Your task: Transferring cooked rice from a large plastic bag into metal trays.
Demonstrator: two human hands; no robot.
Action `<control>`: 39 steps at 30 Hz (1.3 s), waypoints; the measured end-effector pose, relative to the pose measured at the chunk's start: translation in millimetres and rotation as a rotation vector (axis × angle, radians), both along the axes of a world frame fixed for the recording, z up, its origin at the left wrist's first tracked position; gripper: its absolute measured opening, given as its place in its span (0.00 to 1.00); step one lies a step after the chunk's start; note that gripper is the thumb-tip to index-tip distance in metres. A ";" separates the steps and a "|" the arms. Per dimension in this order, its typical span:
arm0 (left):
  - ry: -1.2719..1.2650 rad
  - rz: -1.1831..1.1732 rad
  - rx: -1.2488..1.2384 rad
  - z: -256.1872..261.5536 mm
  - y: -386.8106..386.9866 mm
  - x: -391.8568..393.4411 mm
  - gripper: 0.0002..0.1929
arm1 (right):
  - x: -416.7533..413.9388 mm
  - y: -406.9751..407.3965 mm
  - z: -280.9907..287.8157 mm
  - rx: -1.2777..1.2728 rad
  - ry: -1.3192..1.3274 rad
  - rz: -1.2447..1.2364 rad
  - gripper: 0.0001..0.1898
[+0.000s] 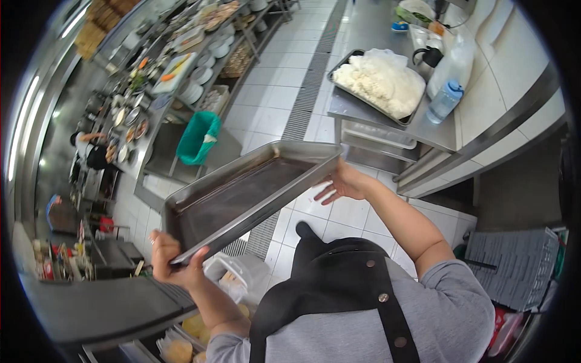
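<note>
A deep rectangular metal baking tray (245, 199) is held tilted in the air in front of me. Its inside faces up, with a dark, stained bottom. My left hand (179, 261) grips the near left corner, the thumb on the near side and the fingers around the end. At the opposite right corner, my right hand (345, 181) bears against the tray's outside. Some of its fingers are spread below the rim, and the thumb is hidden behind the tray wall.
On the steel table (354, 102) stand a tray of white rice-like food (379, 81) under plastic, and a water bottle (445, 102). A green-lined bin (198, 138) is ahead left; a white plastic tub (240, 272) sits below. Another person (93, 149) stands by the left counter.
</note>
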State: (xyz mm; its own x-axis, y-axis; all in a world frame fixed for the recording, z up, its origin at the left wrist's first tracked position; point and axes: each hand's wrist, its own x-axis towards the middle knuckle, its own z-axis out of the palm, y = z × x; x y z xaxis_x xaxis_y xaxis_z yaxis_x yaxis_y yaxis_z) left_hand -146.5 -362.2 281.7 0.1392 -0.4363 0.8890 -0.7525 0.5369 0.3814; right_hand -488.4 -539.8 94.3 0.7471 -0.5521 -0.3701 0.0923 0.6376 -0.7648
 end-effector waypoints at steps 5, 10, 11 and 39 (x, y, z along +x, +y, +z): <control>-0.071 -0.398 -0.057 -23.7 -141.3 13.2 0.36 | -44.8 -47.4 40.8 0.392 -0.125 -0.487 0.45; 0.293 -0.801 0.005 -49.7 -284.3 62.3 0.33 | -24.2 -117.7 0.7 0.228 -0.019 -0.509 0.27; 0.604 -0.705 0.092 -60.1 -315.8 69.8 0.28 | -10.4 -132.8 -3.3 0.243 -0.076 -0.536 0.25; 0.567 -0.528 1.438 -296.4 -1067.6 -231.4 0.17 | -131.5 -227.9 -155.4 0.041 1.140 -2.196 0.18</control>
